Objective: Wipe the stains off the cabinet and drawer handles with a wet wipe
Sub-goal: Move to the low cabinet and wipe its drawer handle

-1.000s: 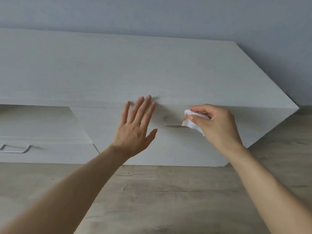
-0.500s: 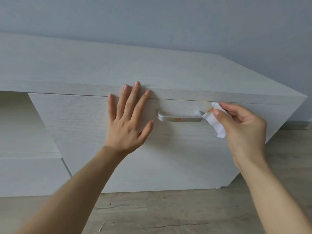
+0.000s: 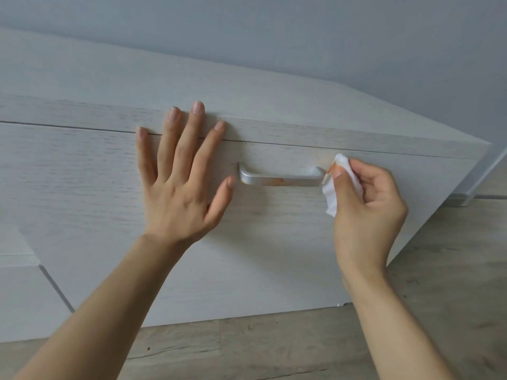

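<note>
The cabinet (image 3: 247,256) is pale whitewashed wood, with fine grey grain streaks running sideways across its drawer front (image 3: 82,174). The handle (image 3: 279,180) is brushed silver, marked along its lower edge with an orange-brown stain (image 3: 274,182). The wet wipe (image 3: 333,197) is white, smudged orange near its upper left edge. Behind, the wall (image 3: 301,31) is flat blue-grey. The floor (image 3: 452,270) is greyish-brown wood plank with darker knots and cracks.

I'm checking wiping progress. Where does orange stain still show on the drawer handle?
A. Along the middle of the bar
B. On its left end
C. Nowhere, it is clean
A: orange smears mark the middle of the drawer handle, while the wet wipe in the right hand sits at its right end.
</note>
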A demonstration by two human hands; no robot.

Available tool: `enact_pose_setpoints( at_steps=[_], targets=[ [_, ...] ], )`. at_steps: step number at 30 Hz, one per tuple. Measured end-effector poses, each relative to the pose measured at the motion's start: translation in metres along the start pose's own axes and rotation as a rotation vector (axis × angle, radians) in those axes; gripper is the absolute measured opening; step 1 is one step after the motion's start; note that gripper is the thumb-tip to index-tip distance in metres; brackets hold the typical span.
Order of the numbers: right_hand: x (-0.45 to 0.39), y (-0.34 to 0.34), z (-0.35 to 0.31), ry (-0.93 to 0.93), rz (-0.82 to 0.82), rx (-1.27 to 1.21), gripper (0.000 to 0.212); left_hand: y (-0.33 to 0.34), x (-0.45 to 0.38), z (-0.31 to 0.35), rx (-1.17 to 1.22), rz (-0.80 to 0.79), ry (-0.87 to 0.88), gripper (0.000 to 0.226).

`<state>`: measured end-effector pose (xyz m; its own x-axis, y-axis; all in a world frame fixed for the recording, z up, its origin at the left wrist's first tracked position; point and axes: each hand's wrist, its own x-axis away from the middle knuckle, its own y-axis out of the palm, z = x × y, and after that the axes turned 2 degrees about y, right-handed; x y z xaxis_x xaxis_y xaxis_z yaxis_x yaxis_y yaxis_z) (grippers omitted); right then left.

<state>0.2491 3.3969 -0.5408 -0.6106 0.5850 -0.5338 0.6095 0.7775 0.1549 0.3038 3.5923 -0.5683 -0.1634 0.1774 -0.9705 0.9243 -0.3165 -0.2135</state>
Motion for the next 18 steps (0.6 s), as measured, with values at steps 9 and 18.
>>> enact_pose_setpoints(
  at_steps=[9, 18],
  targets=[
    [0.011, 0.000, 0.000, 0.055, -0.124, -0.040, 0.010, 0.011, 0.001, 0.004, -0.069, 0.093, -0.020, 0.055],
    [0.024, 0.005, -0.003, 0.066, -0.045, -0.082, 0.017, 0.011, 0.000, 0.005, -0.084, 0.102, -0.023, 0.055]
  ],
)
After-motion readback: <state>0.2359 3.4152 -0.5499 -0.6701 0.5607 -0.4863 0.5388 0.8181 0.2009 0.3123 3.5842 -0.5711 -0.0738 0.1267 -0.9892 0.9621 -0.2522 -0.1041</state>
